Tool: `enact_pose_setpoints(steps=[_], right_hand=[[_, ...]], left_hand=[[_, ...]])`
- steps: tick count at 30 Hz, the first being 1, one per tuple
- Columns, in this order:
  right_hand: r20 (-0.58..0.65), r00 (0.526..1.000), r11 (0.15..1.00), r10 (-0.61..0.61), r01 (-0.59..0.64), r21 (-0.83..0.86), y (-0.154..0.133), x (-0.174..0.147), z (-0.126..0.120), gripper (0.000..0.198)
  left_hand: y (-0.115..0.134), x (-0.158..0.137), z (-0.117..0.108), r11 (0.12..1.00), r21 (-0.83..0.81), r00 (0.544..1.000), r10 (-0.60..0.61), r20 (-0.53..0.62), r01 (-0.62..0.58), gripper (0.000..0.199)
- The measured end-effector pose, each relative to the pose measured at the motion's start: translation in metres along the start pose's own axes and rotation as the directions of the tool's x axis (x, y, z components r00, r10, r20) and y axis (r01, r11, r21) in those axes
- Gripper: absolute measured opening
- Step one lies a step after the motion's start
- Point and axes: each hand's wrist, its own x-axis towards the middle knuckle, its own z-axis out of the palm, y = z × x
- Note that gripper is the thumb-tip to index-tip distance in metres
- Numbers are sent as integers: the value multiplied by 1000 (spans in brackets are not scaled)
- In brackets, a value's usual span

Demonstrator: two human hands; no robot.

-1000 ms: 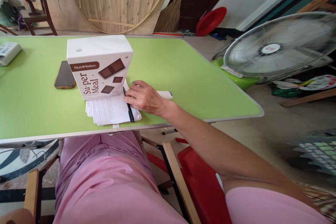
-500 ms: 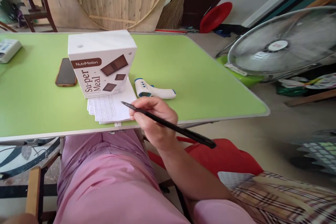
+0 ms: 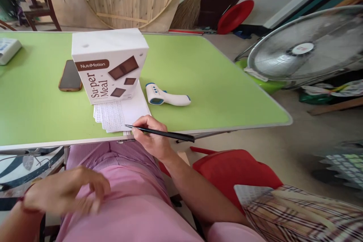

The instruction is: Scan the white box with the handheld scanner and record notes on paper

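Observation:
A black pen [image 3: 170, 134] is pinched in my right hand [image 3: 151, 136], its tip over the front edge of the paper sheets [image 3: 113, 115]. Small handwriting fills the left part of the top sheet, and the rest is blank. On the back of the sheets stands a white NutriMotion box [image 3: 113, 72], upright. My left hand [image 3: 70, 193] hovers above my lap, slightly blurred, with loosely bent fingers apart and nothing in them. Just beyond my right hand lies a white and blue infrared thermometer [image 3: 168, 97].
The green folding table [image 3: 212, 83] also holds a phone [image 3: 70, 76] left of the box and a white device [image 3: 8, 50] at the far left. A large fan [image 3: 300, 49] stands to the right. Close to my right arm is a red chair [image 3: 235, 170] with plaid cloth [image 3: 297, 211].
My right hand has moved down and left with the pen, bringing its tip to the front of the sheets. My left hand has come up into view over my lap.

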Motion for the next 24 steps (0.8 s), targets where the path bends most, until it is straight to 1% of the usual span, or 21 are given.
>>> enact_pose_setpoints(steps=[1, 2, 3, 4, 5, 7, 8, 10, 12, 14, 16, 18, 19, 20, 21, 22, 23, 24], right_hand=[[0, 1000, 1000, -24, 24, -20, 0, 0, 0, 7], [3, 999, 998, -46, 46, -36, 0, 0, -1, 7], [10, 998, 997, -62, 62, -47, -1, 0, -1, 8], [17, 997, 996, -72, 73, -53, 0, 1, 0, 8], [24, 997, 996, -76, 77, -53, 0, 1, 0, 9], [30, 997, 996, -72, 74, -46, 1, 3, 0, 10], [26, 997, 997, -71, 72, -42, 1, 3, 1, 11], [14, 997, 996, -76, 77, -42, 2, 3, 1, 13], [12, 995, 994, -95, 95, -50, 3, 2, 2, 14], [25, 992, 991, -124, 126, -54, 4, 2, 3, 14], [38, 987, 986, -154, 156, -54, 5, 2, 3, 15], [42, 984, 983, -175, 177, -56, 7, 3, 4, 15], [41, 983, 981, -180, 182, -60, 7, 3, 5, 15], [39, 982, 980, -184, 187, -66, 8, 3, 5, 15], [38, 982, 979, -186, 189, -75, 8, 4, 5, 15], [37, 982, 978, -187, 190, -86, 8, 4, 5, 15], [36, 981, 977, -190, 192, -97, 8, 4, 5, 15], [35, 981, 975, -191, 194, -107, 8, 3, 5, 15]], left_hand=[[-8, 7, 4, 991, 107, 997, -79, -7, 80, 29], [-17, 16, 9, 955, 231, 983, -177, -52, 184, 30], [-27, 26, 14, 891, 343, 954, -271, -126, 298, 33], [-37, 36, 20, 813, 421, 915, -343, -212, 402, 37], [-47, 44, 26, 761, 447, 882, -380, -280, 470, 42], [-61, 56, 37, 717, 465, 855, -426, -298, 519, 54], [-65, 58, 41, 706, 475, 851, -433, -296, 525, 60], [-67, 57, 48, 702, 494, 858, -432, -278, 514, 64], [-63, 51, 50, 710, 510, 873, -416, -253, 486, 58], [-52, 42, 49, 720, 523, 889, -399, -226, 456, 47], [-35, 34, 45, 744, 528, 911, -373, -179, 408, 33], [-10, 29, 40, 800, 513, 947, -305, -101, 312, 19], [5, 28, 37, 833, 495, 967, -245, -73, 249, 25], [19, 28, 34, 870, 464, 986, -138, -89, 164, 27], [33, 30, 31, 911, 411, 962, 129, -240, -20, 21], [45, 34, 28, 881, 433, 845, 371, -384, -191, 16], [55, 39, 24, 815, 512, 693, 535, -483, -272, 13], [61, 46, 21, 740, 604, 566, 645, -514, -295, 16]])
